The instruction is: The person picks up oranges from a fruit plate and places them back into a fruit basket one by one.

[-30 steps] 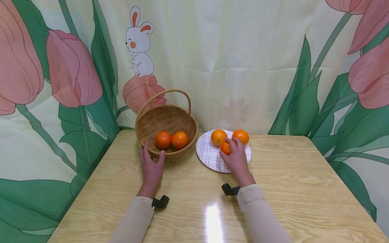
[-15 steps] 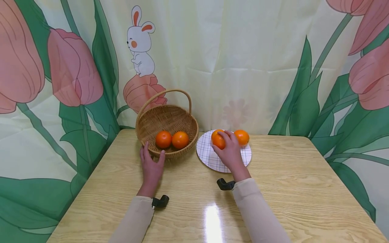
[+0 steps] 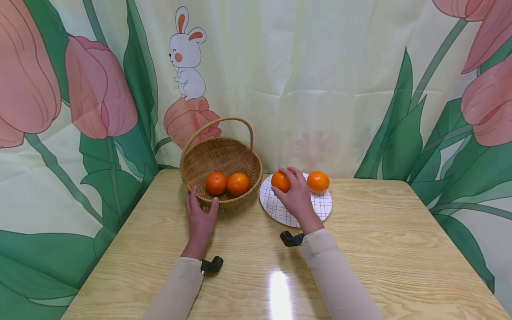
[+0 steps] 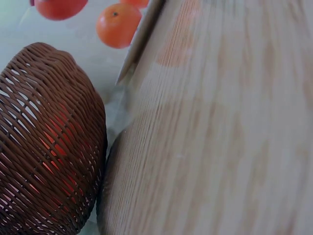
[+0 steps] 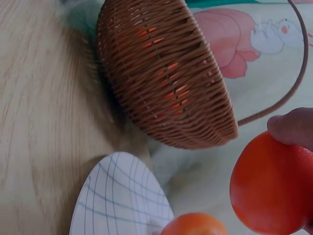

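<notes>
A person at a pale wood-grain table (image 3: 248, 249) grips a glossy red-orange round fruit (image 3: 280, 182) between the thumb and fingers of the right hand (image 3: 297, 195), just right of a brown woven-wicker basket (image 3: 222, 155) with a thin arched handle. The left hand (image 3: 201, 222), fingers spread and unclenched, rests at the basket's near rim, apparently steadying it. Inside the basket sit a smooth reddish fruit (image 3: 216, 183) and a rounder orange one (image 3: 238, 184), side by side. Right of the basket lies a flat white plate (image 3: 276, 209) ruled with dark grid lines, bearing a shiny orange oval fruit (image 3: 318, 182) and another orange fruit (image 5: 195, 226). The step looks like lifting fruit off the plate; the next move seems to call for a leftward carry over the basket's rim and a gentle release, as slick skins may roll.
</notes>
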